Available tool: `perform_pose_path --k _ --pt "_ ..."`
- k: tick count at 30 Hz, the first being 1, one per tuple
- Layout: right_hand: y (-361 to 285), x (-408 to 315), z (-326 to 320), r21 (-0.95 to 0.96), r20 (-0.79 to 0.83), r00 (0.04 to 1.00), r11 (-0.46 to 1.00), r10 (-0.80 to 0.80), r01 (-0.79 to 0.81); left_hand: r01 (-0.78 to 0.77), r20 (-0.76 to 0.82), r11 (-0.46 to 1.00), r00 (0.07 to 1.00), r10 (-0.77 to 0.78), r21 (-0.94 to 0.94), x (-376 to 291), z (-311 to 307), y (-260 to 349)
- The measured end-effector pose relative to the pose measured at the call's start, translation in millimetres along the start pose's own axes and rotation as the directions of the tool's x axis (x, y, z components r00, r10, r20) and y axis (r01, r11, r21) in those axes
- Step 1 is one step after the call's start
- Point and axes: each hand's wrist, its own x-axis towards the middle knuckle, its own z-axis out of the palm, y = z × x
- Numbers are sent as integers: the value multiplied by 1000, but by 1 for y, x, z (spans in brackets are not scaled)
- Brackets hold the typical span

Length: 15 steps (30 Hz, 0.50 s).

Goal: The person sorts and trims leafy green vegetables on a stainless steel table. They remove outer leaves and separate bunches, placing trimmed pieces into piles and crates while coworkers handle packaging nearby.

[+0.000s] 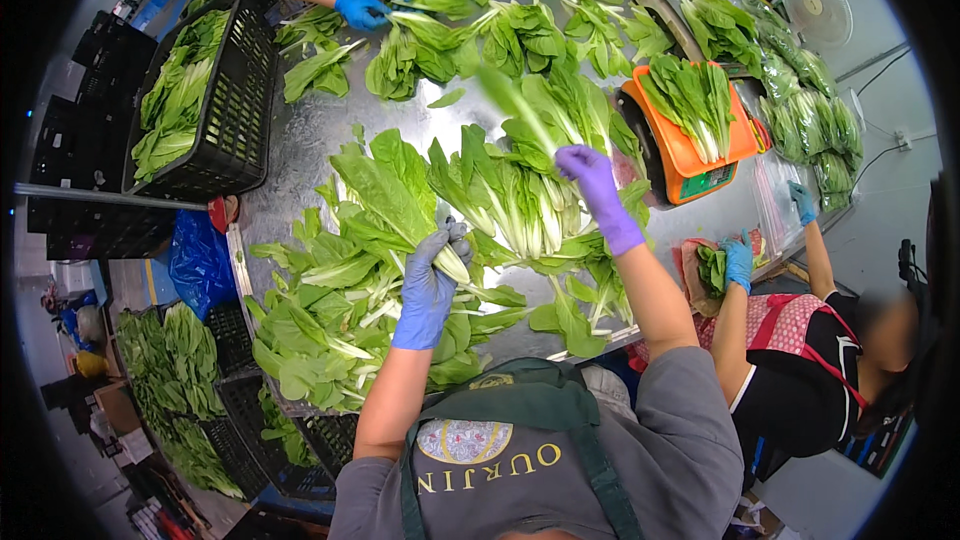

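Observation:
My left hand (435,277), in a soiled blue-violet glove, is closed around the white stem end of a head of leafy greens (390,202). In a purple glove, my right hand (589,172) pinches the pale stalk of a single green leaf (517,109), which is blurred and points up and away. Between and beyond the hands, a row of greens with white stems (525,210) lies on the metal table (300,135). Loose leaves and stalks (322,337) are heaped at the left, around and below my left hand.
A black crate of greens (217,120) stands at the left. At the right, an orange tray (739,142) with greens sits on a scale (701,184), near bagged greens (814,120). Blue-gloved co-workers' hands (364,9) handle greens across the table; another co-worker (787,360) is close at the right.

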Motion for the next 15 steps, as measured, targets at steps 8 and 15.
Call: perform_pose_path --k 8,15 --pt "27 36 -27 -739 -216 878 659 -427 138 11 101 997 995 -18 71 -8 12 3" --pt "60 60 -52 -916 -106 914 395 -391 63 18 57 997 998 -22 69 -14 2 0"
